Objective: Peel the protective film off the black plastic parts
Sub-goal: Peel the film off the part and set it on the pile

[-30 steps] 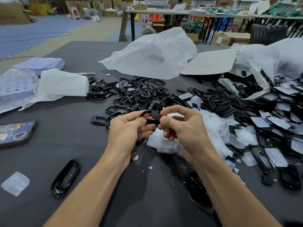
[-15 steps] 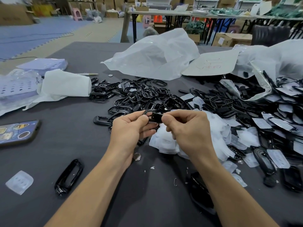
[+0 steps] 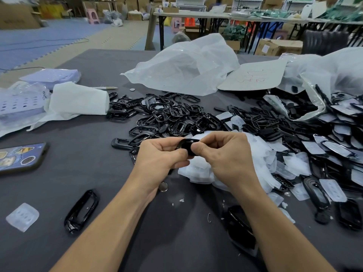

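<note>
A small black plastic part [image 3: 187,145] is held above the table between both hands. My left hand [image 3: 160,160] pinches its left end with thumb and fingers. My right hand [image 3: 225,156] pinches its right end, thumb on the near side. Most of the part is hidden by the fingers, so any film on it cannot be made out. Behind the hands lies a heap of bare black frames [image 3: 167,114]. A pile of peeled white film pieces [image 3: 261,160] lies under and right of my right hand. Film-covered black parts [image 3: 337,150] spread at the right.
A single black frame [image 3: 81,211] and a loose film piece [image 3: 22,216] lie at the near left. A phone [image 3: 19,157] rests at the left edge. White plastic bags [image 3: 186,65] sit behind. A dark object [image 3: 240,226] lies under my right forearm. A coin [image 3: 163,187] lies below my left hand.
Both hands have shifted slightly and turned the black part between their fingertips; the grip stays on both ends.
</note>
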`<state>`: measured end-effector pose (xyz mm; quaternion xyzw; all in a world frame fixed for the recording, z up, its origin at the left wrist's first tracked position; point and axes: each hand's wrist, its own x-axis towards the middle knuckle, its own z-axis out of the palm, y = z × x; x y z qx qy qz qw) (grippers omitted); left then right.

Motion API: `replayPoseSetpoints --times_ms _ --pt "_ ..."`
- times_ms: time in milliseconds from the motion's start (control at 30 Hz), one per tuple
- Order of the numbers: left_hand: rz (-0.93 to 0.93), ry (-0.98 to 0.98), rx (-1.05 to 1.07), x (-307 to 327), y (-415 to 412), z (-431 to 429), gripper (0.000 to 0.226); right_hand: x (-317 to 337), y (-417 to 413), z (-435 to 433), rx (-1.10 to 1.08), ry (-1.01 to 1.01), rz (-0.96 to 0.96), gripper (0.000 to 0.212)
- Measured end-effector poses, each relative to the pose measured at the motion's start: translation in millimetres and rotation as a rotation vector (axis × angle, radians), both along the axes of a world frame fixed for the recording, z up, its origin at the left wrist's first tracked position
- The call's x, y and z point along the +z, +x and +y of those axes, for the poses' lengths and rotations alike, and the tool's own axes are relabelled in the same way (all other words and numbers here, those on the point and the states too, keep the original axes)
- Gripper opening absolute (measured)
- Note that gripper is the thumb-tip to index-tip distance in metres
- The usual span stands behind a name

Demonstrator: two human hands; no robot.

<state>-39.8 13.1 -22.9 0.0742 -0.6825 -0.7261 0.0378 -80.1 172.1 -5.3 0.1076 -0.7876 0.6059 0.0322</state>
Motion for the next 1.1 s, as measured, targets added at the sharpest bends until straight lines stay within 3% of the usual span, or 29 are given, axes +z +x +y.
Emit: replayPoseSetpoints --times_ms 133,233,333,433,533,633,833,1100 --pt "0.021 -0.008 -0.013 -2.0 -0.5 1.5 0.028 1.3 -1.6 2.7 0.043 -0.053 -0.061 0.015" --pt "0.031 0.012 -0.016 -1.5 -0.2 1.1 0.027 -0.2 -0.2 0.3 -0.017 0.054 -0.044 0.018" --pt "0.001 -0.002 0.015 -2.1 -0.5 3.1 0.024 -1.1 6.1 -4.7 -0.185 0.27 0.065 0.023" --pt "0.029 0.027 0.088 -0.7 -0.4 6.1 0.021 -0.6 12.5 -9.6 -0.317 0.329 0.221 0.035" --pt "0.093 0.038 0.126 3.0 0.6 4.5 0.03 -0.3 10.4 -8.2 -0.237 0.272 0.199 0.045" --pt "0.122 0.09 0.12 4.9 1.7 3.5 0.038 1.9 7.3 -10.2 0.008 0.015 -0.015 0.026" --pt "0.13 0.15 0.107 5.0 0.9 8.4 0.027 1.4 2.4 -3.1 0.05 -0.369 -0.178 0.034" --pt "0.109 0.167 0.187 3.2 -0.3 6.7 0.013 0.2 4.5 -1.9 0.078 -0.115 -0.066 0.018"
